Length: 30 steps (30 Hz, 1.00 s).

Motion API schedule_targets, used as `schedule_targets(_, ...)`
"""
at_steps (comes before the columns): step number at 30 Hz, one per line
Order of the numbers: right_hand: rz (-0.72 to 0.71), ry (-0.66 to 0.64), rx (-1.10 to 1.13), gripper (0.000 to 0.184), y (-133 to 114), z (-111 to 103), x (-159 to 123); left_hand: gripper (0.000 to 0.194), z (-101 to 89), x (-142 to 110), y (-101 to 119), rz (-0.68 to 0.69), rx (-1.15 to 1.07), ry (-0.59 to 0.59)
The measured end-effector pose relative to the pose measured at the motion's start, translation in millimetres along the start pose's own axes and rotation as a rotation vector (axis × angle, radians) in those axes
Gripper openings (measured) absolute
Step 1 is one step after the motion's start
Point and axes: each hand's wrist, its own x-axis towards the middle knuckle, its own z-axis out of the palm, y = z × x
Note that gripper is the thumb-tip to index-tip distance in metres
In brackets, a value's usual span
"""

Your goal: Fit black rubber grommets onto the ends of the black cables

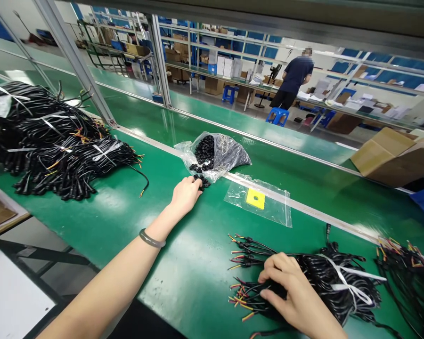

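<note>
Right hand [286, 288] over cables [316, 275]; black caps [205, 181] apparently touching left hand [186, 194].

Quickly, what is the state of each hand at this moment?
Left hand: fingers curled at the small black parts; grip cannot be told.
Right hand: partly open, fingers loosely bent over the black cables.

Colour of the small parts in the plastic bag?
Black; the small parts, near the left hand, show best in the head view.
</note>
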Motion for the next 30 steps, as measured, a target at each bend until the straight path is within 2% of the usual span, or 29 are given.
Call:
schedule_targets(3,0.041,-0.084,-0.038,0.004,-0.6,1.6,0.9,0.02,3.0,1.1,1.4,0.059,-0.066,0.003)
schedule_targets(7,-0.006,-0.07,0.012,0.013,1.4,4.6,2.7,0.012,4.4,1.9,1.6,0.059,-0.112,0.003)
schedule_targets(11,-0.072,0.096,0.096,0.017,0.1,6.5,4.0,0.007,6.5,2.2,-0.7,0.072,-0.14,0.016)
schedule_targets(17,-0.191,0.345,0.204,0.008,-3.2,10.5,6.9,0.026,12.5,2.2,-2.8,0.057,-0.194,0.076)
schedule_targets(20,-0.19,0.443,0.234,0.009,-3.4,14.3,9.7,0.029,12.1,-0.2,-0.9,0.093,-0.346,0.144)
schedule_targets(23,-0.16,0.519,0.26,0.007,-5.5,18.1,13.3,0.023,10.2,-2.0,8.7,0.139,-0.675,0.193)
schedule_targets(26,-0.121,0.567,0.3,0.007,-8.6,20.7,16.0,0.017,7.7,2.1,27.8,0.151,-0.885,0.113)
schedule_targets(30,-0.103,0.593,0.33,0.009,-9.8,23.7,17.7,0.012,6.0,21.4,60.2,0.331,-0.713,0.045)
